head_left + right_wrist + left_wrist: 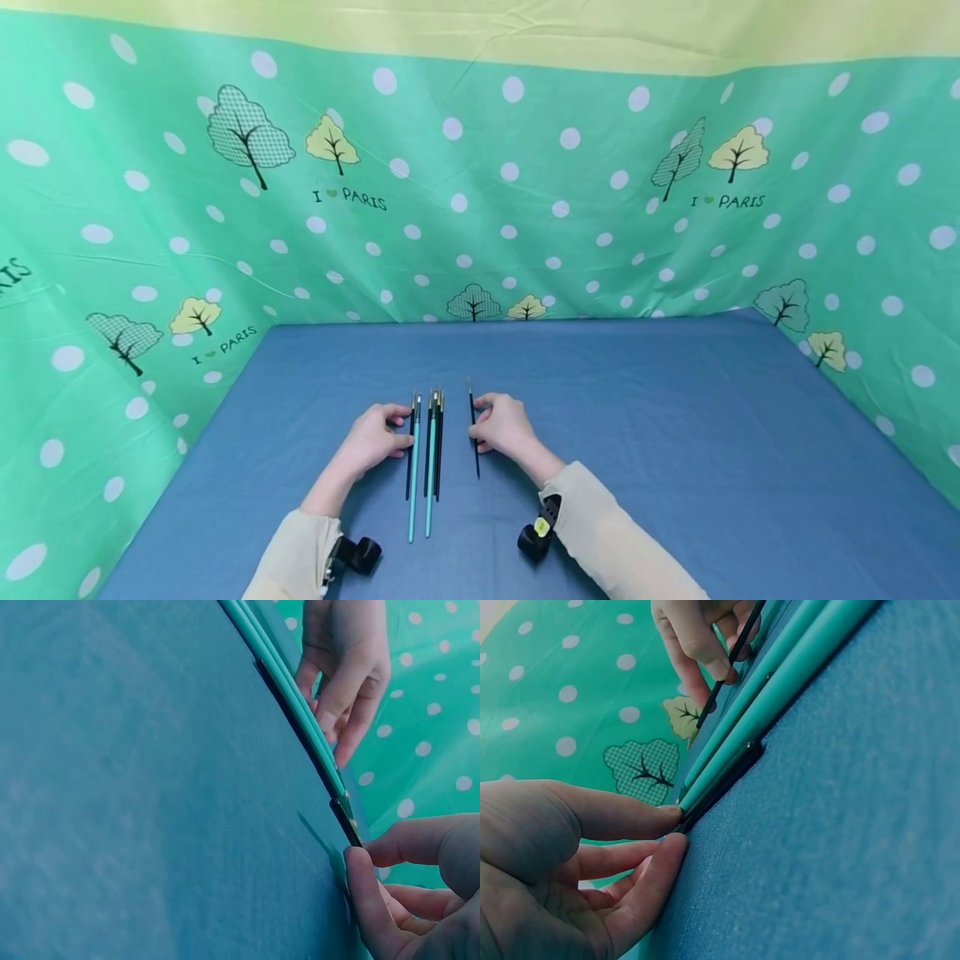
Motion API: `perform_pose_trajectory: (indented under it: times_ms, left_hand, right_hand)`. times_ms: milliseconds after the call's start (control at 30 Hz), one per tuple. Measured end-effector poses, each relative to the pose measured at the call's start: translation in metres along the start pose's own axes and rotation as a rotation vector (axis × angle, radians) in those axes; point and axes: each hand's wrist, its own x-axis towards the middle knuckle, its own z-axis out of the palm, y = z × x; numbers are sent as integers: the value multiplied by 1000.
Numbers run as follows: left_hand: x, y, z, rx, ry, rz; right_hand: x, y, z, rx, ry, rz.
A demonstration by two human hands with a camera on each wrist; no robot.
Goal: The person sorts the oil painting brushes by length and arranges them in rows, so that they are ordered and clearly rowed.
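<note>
Several slim paintbrushes lie side by side near the middle of the table, bristles pointing away from me. My left hand [375, 435] is at the left edge of the row, thumb and forefinger pinching a black paintbrush [408, 485]. Right against that one lies a teal paintbrush [412, 504]. A second teal paintbrush [430, 504] and more black paintbrushes [438, 467] form a close group just to its right. Apart from the row, my right hand [506, 427] pinches a single black paintbrush [477, 462] by its middle between thumb and fingers. The right wrist view shows its dark handle [343, 820] over the cloth.
A blue cloth [660, 433] covers the table. Green polka-dot fabric [510, 217] with printed trees hangs behind it and along both sides. Black wrist cameras [536, 542] are strapped at both sleeves.
</note>
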Motion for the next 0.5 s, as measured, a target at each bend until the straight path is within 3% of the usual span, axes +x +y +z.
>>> perform_pose_trajectory:
  times_ms: [500]
  left_hand:
    - [-1, -1, 0, -11, 16, 2]
  right_hand:
    - [24, 5, -18, 35, 31, 57]
